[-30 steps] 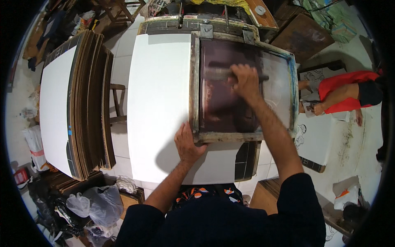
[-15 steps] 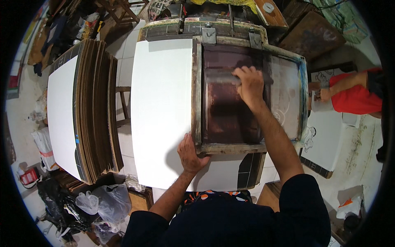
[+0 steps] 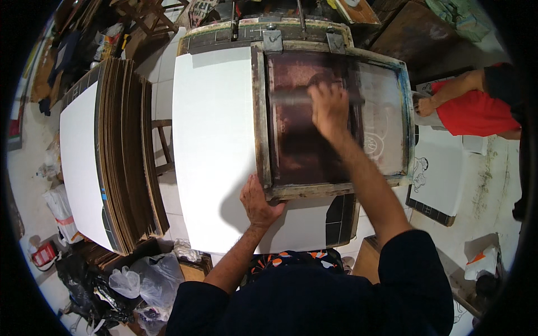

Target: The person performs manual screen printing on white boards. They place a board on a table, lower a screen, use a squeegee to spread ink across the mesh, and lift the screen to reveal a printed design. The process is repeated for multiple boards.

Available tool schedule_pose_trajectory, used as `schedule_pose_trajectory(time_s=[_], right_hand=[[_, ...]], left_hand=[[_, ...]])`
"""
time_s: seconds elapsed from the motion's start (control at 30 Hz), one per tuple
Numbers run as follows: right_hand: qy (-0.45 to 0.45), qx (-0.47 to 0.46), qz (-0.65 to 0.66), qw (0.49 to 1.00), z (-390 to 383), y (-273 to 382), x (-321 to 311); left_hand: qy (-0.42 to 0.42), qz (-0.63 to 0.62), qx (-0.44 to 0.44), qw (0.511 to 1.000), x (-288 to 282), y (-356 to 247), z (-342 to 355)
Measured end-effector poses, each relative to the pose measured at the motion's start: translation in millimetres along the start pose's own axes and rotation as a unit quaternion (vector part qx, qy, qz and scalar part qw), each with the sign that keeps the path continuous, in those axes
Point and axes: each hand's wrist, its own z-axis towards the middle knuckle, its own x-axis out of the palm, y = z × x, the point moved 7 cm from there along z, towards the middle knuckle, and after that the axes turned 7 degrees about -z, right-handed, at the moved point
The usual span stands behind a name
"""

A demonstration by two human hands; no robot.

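On dark purplish mesh (image 3: 305, 148) in worn wooden frame (image 3: 260, 123) | right hand's (image 3: 329, 109) fingers wrap blurred dark bar (image 3: 290, 98) | left hand's (image 3: 260, 204) fingers spread at corner | loose bracing might shift frame

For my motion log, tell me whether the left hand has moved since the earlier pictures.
No, not visibly: judged against the frame, the left hand stays at the same near-left corner; the camera view itself shifts.

The person's right grip (image 3: 329, 109) is around a dark, blurred bar (image 3: 287, 97) across the purple mesh (image 3: 305, 154) of a wooden-framed screen (image 3: 314, 191), while the left grip (image 3: 260, 203) lies over a white sheet (image 3: 213, 123) at the screen's near left corner.
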Motion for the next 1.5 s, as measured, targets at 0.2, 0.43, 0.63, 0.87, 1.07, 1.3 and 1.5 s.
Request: schedule_pose_trajectory(time_s=[0.2, 0.43, 0.63, 0.87, 1.07, 1.3, 1.5], right_hand=[[0.028, -0.037, 0.083, 0.995, -2.7, -6.8, -8.2], [-0.009, -0.002, -0.018, 1.0, 102.5, -37.0, 38.1], [0.004, -0.007, 0.033, 0.999, 27.5, -15.6, 16.7], [0.108, 0.027, 0.028, 0.993, -134.8, 42.6, -57.4], [0.126, 0.036, 0.051, 0.99, -198.8, 64.4, -76.6], [0.074, 0.04, 0.065, 0.994, -175.2, 58.1, -90.9], [0.084, 0.033, 0.087, 0.992, -136.8, 40.5, -103.8]], left_hand=[[0.003, -0.004, -0.008, 1.0, -1.5, 0.3, -0.3], [0.003, 0.011, 0.005, 1.0, -0.5, -0.4, -0.5], [-0.005, 0.013, 0.015, 1.0, -0.6, -0.4, -0.8], [-0.01, -0.003, 0.01, 1.0, 0.0, -0.1, 0.6], [-0.02, -0.017, 0.019, 0.999, 0.4, 0.4, -0.1], [-0.019, -0.09, 0.014, 0.996, 2.2, 3.2, 3.7], [0.005, -0.277, -0.061, 0.959, -7.3, -3.2, -0.5]])
